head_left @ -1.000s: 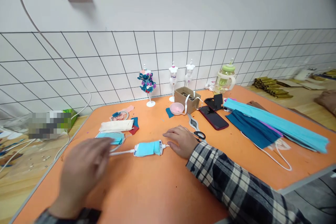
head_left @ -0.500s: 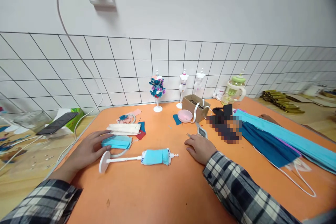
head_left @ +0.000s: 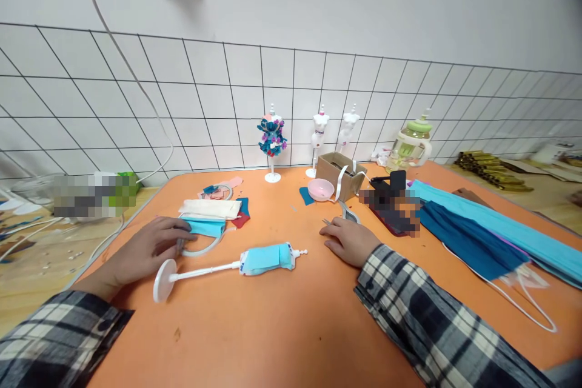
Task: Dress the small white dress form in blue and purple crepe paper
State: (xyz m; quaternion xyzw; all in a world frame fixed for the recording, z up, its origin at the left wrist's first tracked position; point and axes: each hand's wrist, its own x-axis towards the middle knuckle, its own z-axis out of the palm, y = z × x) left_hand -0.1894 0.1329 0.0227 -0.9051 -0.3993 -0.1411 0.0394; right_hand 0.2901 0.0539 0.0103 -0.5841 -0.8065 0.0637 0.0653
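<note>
On the left of the orange table, my left hand (head_left: 148,250) has its fingers curled at the near-left end of a pale ring (head_left: 207,250). Folded light blue fabric (head_left: 207,227) lies just beyond the ring, against folded white fabric (head_left: 211,209). In front lies a small white dress-form stand (head_left: 204,270) on its side, its torso wrapped in light blue fabric (head_left: 266,258). My right hand (head_left: 349,240) rests on the table, fingers closed over small grey-handled scissors (head_left: 350,213); their tips show past the fingers, and the middle is hidden.
Behind stand a dress form in blue and purple flowers (head_left: 271,136) and two bare ones (head_left: 320,130). A pink bowl (head_left: 321,190), cardboard box (head_left: 348,179) and green-lidded jug (head_left: 411,145) sit near. At right lie a dark blurred object (head_left: 386,212) and blue fabric strips (head_left: 473,239).
My left hand has moved off the light blue fabric to the ring, and the ring shows more. The base end of the lying stand has swung nearer me. My right hand keeps its place.
</note>
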